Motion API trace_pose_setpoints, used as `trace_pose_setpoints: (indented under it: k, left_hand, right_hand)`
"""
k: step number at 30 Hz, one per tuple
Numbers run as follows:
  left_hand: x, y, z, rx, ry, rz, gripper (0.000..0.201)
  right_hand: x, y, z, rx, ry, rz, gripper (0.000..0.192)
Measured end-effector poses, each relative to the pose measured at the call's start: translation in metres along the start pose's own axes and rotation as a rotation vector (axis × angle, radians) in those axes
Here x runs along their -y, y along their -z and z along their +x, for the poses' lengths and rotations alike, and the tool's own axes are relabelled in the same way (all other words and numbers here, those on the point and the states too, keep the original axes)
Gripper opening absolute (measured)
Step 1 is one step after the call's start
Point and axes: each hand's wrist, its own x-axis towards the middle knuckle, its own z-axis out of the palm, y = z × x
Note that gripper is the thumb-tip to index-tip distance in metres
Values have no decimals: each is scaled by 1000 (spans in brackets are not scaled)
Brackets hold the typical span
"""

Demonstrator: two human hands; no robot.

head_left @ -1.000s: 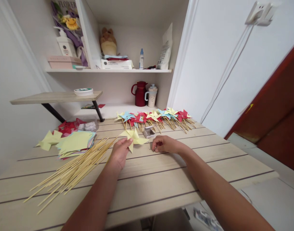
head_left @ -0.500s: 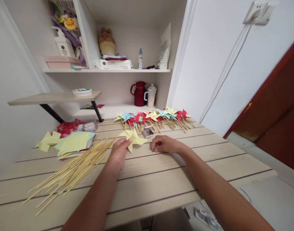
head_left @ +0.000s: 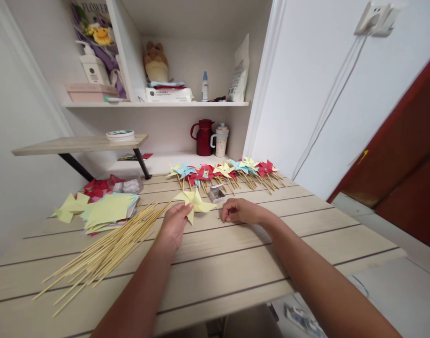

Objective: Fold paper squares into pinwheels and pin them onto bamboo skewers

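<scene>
Nothing has moved since a second ago: both hands stay on the table [head_left: 236,263].
Left hand [head_left: 174,223] pinches one yellow pinwheel [head_left: 195,203] at its fingertips; right hand [head_left: 237,211], curled shut just right of it, presses on something too small to tell. Skewers [head_left: 105,251] lie left of the left hand, a small box [head_left: 217,192] beyond, finished pinwheels [head_left: 225,171] farther; "FLOWER" [head_left: 97,7] on the shelf.
</scene>
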Motion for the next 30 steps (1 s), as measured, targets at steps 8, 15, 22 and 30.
trace_pose_setpoints:
  k: [8,15,22,30]
  left_hand:
    - [1,2,0,8,-12,10,20]
    - [1,2,1,0,-12,-4,14]
    - [1,4,2,0,-10,-12,17]
    - [0,3,0,2,-15,-11,12]
  right_hand:
    - [0,0,-1,1,1,5,14]
    - [1,0,-1,2,-6,28,13]
    - [1,0,-1,-3,-14,41,16]
    - [-1,0,0,4,-10,69,16]
